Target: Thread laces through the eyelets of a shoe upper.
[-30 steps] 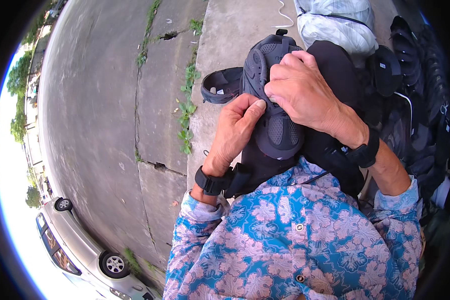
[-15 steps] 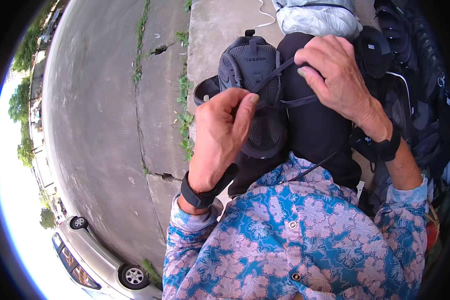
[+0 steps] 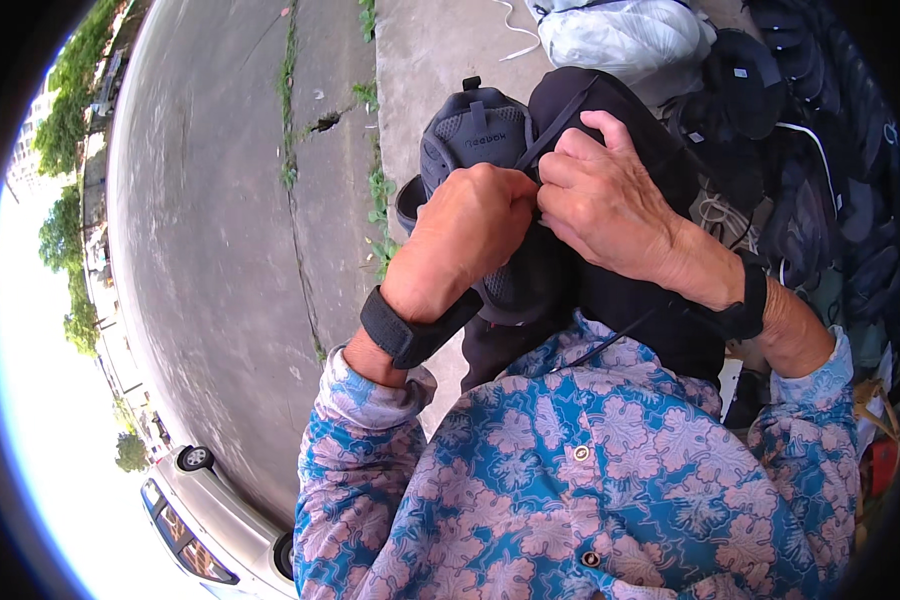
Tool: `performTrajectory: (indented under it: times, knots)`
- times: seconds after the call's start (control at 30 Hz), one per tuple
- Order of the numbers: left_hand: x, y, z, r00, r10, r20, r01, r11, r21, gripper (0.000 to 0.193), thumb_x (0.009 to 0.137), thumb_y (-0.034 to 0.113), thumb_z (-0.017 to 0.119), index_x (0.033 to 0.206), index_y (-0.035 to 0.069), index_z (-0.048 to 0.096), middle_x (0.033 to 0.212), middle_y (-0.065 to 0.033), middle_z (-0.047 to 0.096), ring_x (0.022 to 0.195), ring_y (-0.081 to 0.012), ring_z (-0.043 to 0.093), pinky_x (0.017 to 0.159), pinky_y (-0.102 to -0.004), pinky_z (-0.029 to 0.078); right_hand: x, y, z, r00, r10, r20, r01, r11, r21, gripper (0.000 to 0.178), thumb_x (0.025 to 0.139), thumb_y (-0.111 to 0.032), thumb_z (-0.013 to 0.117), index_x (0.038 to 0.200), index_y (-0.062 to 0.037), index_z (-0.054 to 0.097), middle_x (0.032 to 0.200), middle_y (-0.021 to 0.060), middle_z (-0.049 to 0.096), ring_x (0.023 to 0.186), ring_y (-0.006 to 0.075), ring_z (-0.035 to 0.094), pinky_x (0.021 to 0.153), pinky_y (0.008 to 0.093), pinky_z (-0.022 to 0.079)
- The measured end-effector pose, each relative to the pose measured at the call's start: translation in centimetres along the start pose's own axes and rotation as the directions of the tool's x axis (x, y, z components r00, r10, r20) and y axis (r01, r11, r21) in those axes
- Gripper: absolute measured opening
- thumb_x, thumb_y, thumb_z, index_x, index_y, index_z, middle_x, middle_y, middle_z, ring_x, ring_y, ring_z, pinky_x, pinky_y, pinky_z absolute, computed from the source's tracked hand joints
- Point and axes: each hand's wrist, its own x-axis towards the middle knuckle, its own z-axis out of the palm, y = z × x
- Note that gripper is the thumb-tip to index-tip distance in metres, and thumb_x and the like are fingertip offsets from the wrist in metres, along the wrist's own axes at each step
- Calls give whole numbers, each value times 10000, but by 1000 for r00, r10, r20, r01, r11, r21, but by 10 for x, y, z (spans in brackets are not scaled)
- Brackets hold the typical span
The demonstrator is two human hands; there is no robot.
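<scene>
A dark grey sneaker [image 3: 478,125] rests on my lap, its heel loop pointing away from me. My left hand [image 3: 465,225] covers its middle, with thumb and fingers pinched together over the lacing. Against it, my right hand [image 3: 615,200] is closed in a pinch with its index finger raised. A flat dark shoelace [image 3: 555,128] runs from the sneaker up past the right hand over my knee. The fingertips of both hands meet and hide the lace there. The shoe's other end shows below my left hand.
Several dark shoes [image 3: 805,215] are heaped at the right. A stuffed white plastic bag [image 3: 625,45] sits beyond my knees, with a white cord [image 3: 510,30] beside it. Pale laces [image 3: 722,215] lie among the shoes. At lower left a silver car [image 3: 215,525] is parked on the concrete [image 3: 210,230].
My hands have come together over the sneaker from apart; the right moved down and left. The lace stretched between them is now mostly hidden. The view has shifted slightly.
</scene>
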Motion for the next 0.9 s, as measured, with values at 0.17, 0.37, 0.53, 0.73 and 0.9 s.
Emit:
performTrajectory:
  times: [0.17,0.37,0.53,0.73,0.9]
  knots:
    - [13,-9,10,987,142,-71,-127,974,185,144,814,130,583,854,29,677,714,-195,633,680,-333,650,627,-409,516,0,7,-6,999,-27,21,26,999,47,48,706,-82,671,667,-70,646,772,20,524,890,199,520,985,495,325]
    - [16,-3,1,987,154,-40,-145,972,184,106,790,88,608,827,14,675,655,-181,619,612,-327,640,579,-383,509,1,9,-1,999,-3,40,5,999,-51,43,694,-86,688,709,-75,648,805,22,528,917,208,515,971,464,337]
    - [15,-14,0,975,220,5,-220,973,70,85,800,90,615,794,28,673,665,-187,622,638,-369,625,579,-389,510,12,12,-9,997,57,-43,-58,998,-26,378,627,-125,791,969,-92,634,1002,48,546,989,226,514,937,422,350]
    - [-1,-16,8,932,349,-100,-308,905,295,108,822,132,590,793,29,578,653,-181,614,662,-381,640,571,-453,516,25,35,-11,991,4,137,-14,997,74,440,649,-140,807,1040,-134,605,999,38,556,956,231,521,870,380,356]
    - [-17,-17,6,943,306,-131,-253,915,314,86,847,109,552,849,38,503,634,-187,600,627,-383,629,549,-475,502,32,37,-6,993,25,114,-40,990,132,146,762,-93,706,884,-134,636,831,19,574,839,218,532,809,347,361]
